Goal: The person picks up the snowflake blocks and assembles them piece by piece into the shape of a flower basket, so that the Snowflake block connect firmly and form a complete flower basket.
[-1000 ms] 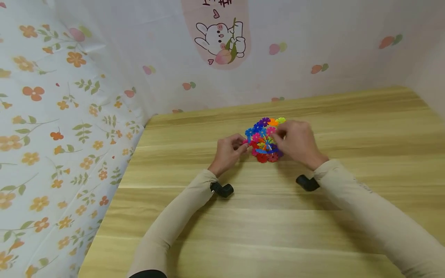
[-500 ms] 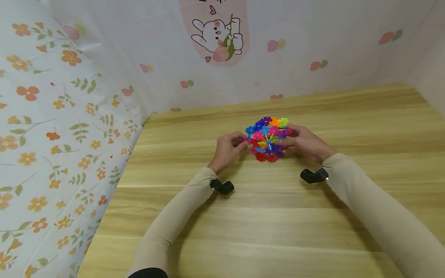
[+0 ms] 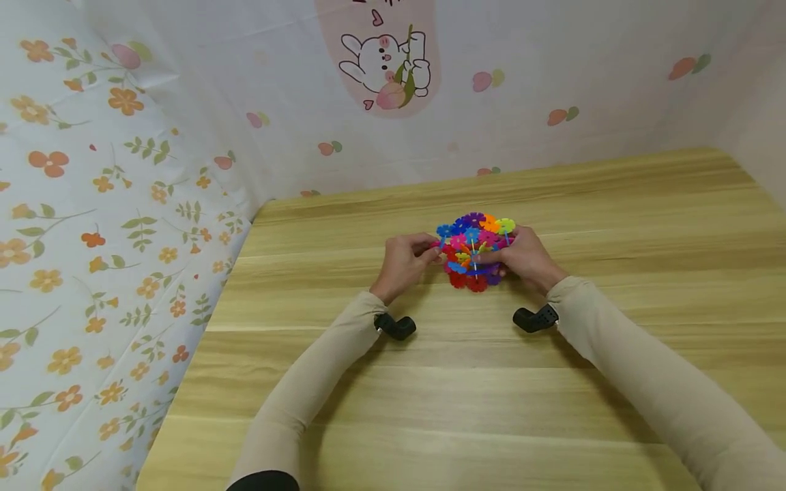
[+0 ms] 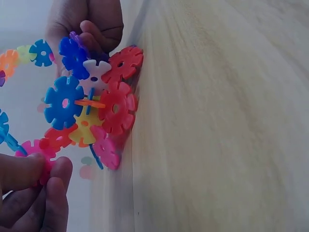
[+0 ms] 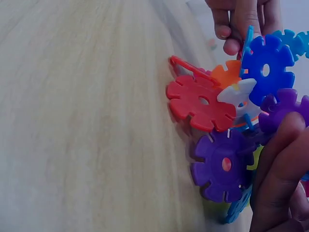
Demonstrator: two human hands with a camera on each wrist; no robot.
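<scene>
A basket-like build point(image 3: 474, 235) of interlocking plastic flower discs, in many colours, stands on the wooden table between both hands. From its left side, my left hand point(image 3: 405, 264) pinches a pink disc point(image 4: 36, 149) between thumb and fingers. My right hand point(image 3: 527, 256) grips the right side, its thumb laid across the front. Low on the build, red discs point(image 4: 116, 108) meet the tabletop, with a blue disc point(image 4: 63, 103) beside them. In the right wrist view, curled fingers point(image 5: 282, 166) lie beside a purple disc point(image 5: 224, 165); the right fingertips are partly hidden behind the discs.
The wood-grain table point(image 3: 430, 395) reaches back to a white printed cloth point(image 3: 522, 82) with a rabbit drawing. A flower-patterned cloth point(image 3: 98, 273) hangs along the left edge. Black wrist cameras point(image 3: 398, 327) sit below both hands.
My right hand came down from the top right of the build to its right side, and its thumb moved across the front. The build tilted slightly; the left hand kept its pinch.
</scene>
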